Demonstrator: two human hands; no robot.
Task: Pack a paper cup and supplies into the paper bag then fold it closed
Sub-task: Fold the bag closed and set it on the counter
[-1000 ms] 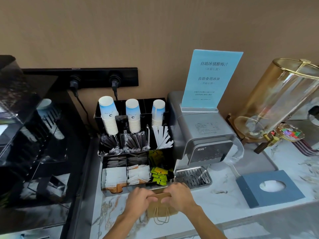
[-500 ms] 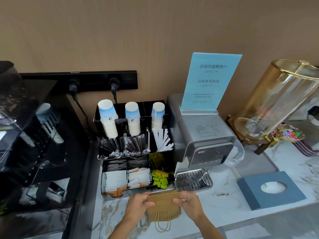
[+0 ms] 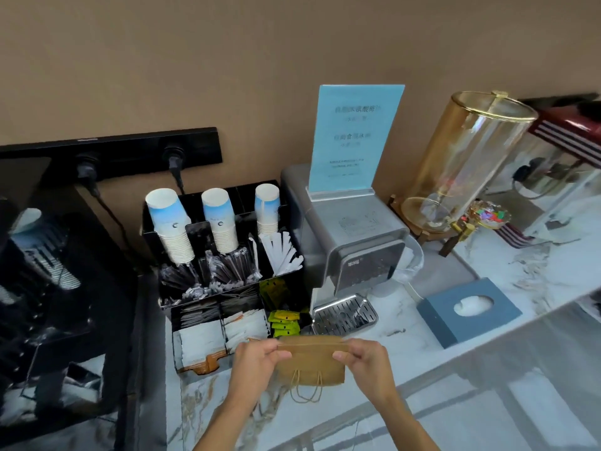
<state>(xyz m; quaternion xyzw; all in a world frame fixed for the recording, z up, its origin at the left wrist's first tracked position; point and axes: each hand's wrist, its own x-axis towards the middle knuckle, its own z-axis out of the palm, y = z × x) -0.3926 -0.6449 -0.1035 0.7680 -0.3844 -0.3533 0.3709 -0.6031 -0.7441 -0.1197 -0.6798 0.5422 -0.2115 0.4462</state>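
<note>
A small brown paper bag (image 3: 312,364) stands on the marble counter, its top folded over toward me and its twine handles hanging down the near side. My left hand (image 3: 257,361) pinches the left end of the fold. My right hand (image 3: 366,359) pinches the right end. Behind the bag a black organizer (image 3: 162,237) holds three stacks of upturned white and blue paper cups (image 3: 169,222), wrapped stirrers, white straws (image 3: 281,255), white sachets (image 3: 201,343) and green packets (image 3: 286,322).
A silver drink machine (image 3: 351,242) with a drip tray (image 3: 344,315) and a blue sign (image 3: 356,138) stands right of the organizer. Further right are a blue tissue box (image 3: 468,310), a glass beverage dispenser (image 3: 468,161) and a popcorn machine (image 3: 566,164). A black glossy appliance (image 3: 55,288) fills the left.
My hands have moved apart along the bag's top edge, from meeting at the middle to pinching its two ends. The bag's folded top now shows between them. The view has shifted slightly.
</note>
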